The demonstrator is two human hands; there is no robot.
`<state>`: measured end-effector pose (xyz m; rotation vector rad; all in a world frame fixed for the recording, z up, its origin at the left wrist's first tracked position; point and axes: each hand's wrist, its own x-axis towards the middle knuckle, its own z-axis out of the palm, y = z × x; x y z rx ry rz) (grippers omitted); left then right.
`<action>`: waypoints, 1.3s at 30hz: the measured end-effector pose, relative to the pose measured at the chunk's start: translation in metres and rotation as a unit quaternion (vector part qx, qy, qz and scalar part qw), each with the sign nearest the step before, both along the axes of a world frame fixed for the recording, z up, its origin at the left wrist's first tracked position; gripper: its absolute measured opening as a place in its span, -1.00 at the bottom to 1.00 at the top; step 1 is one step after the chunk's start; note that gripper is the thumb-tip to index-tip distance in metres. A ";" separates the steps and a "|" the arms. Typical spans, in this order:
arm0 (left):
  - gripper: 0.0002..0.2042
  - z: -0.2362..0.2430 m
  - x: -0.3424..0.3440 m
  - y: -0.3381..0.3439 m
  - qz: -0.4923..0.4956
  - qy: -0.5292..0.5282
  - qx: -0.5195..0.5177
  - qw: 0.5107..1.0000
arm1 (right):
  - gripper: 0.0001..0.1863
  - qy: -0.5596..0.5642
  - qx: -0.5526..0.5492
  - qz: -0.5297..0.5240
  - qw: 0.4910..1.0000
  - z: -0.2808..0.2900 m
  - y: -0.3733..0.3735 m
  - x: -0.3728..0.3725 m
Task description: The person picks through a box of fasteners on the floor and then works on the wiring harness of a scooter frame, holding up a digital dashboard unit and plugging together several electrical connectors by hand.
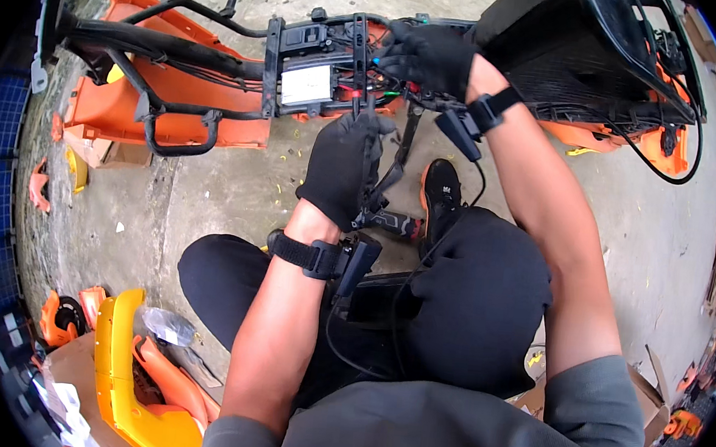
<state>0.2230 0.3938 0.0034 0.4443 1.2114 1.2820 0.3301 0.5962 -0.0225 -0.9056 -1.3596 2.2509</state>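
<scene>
A scooter-like vehicle frame (169,52) of black tubes with orange body panels lies across the far side before me. In its middle sit wiring, a black box (303,40) and a part with a white label (307,84). My right hand (432,58), black-gloved, reaches over the wiring, fingers bent around it beside a small blue piece (376,61). On the near side of the wiring is my left hand (337,166), also gloved, its fingers closed at the frame's edge. What either hand pinches is too small to make out. Red and green wires show between them.
Near my shoe (442,188) lies a dark cylindrical object with a red end (398,224). At lower left, a yellow panel (115,372) and orange parts rest by a cardboard box (73,365). A black cable loop (694,159) hangs at far right. Small scraps dot the concrete floor.
</scene>
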 end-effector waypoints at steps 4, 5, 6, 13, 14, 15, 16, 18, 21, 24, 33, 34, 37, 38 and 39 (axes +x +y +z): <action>-0.74 0.017 -0.012 0.009 -0.021 -0.021 0.016 0.999 | -0.70 -0.159 0.063 0.030 0.985 0.009 -0.028 0.038; -0.73 0.020 -0.013 0.011 -0.026 0.047 0.029 0.998 | -0.70 -0.199 0.090 0.050 0.975 0.005 -0.032 0.046; -0.72 0.016 -0.019 0.014 -0.066 0.146 0.086 0.983 | -0.68 -0.201 0.131 0.101 0.966 -0.004 -0.032 0.055; -0.69 0.063 -0.031 0.026 -0.078 0.031 0.170 0.982 | -0.39 -0.302 0.345 0.331 0.825 0.002 -0.045 0.058; -0.68 0.067 -0.033 0.026 -0.061 -0.012 0.182 0.981 | -0.30 -0.285 0.358 0.361 0.813 0.003 -0.053 0.047; -0.68 0.070 -0.034 0.026 -0.045 -0.056 0.195 0.978 | -0.24 -0.290 0.375 0.339 0.812 0.005 -0.067 0.043; -0.66 0.072 -0.031 0.031 -0.035 -0.082 0.183 0.979 | -0.17 -0.230 0.435 0.292 0.820 -0.010 -0.073 0.039; -0.66 0.078 -0.029 0.036 -0.033 -0.195 0.194 0.961 | -0.15 -0.163 0.462 0.238 0.839 -0.016 -0.085 0.024; -0.65 0.080 -0.040 0.041 -0.075 -0.246 0.243 0.935 | -0.30 -0.163 0.362 0.244 0.885 0.030 -0.100 0.005; -0.71 0.086 -0.051 0.042 -0.038 -0.217 0.247 0.944 | -0.53 -0.144 0.303 0.267 0.903 0.041 -0.104 0.001; -0.63 0.073 -0.106 0.026 0.010 -0.033 0.201 0.979 | -0.63 -0.127 0.295 0.334 0.886 0.054 -0.103 0.008; -0.62 0.056 -0.133 0.024 -0.071 -0.081 0.229 0.967 | -0.63 -0.124 0.277 0.332 0.893 0.061 -0.101 0.009; -0.60 0.034 -0.139 0.023 -0.111 -0.160 0.157 0.968 | -0.61 -0.083 0.293 0.292 0.907 0.081 -0.094 0.024; -0.57 0.034 -0.138 0.020 -0.119 -0.167 0.180 0.962 | -0.62 -0.092 0.322 0.291 0.896 0.095 -0.095 0.026; -0.56 0.034 -0.135 0.016 -0.045 -0.099 0.137 0.985 | -0.62 -0.100 0.351 0.291 0.884 0.110 -0.096 0.028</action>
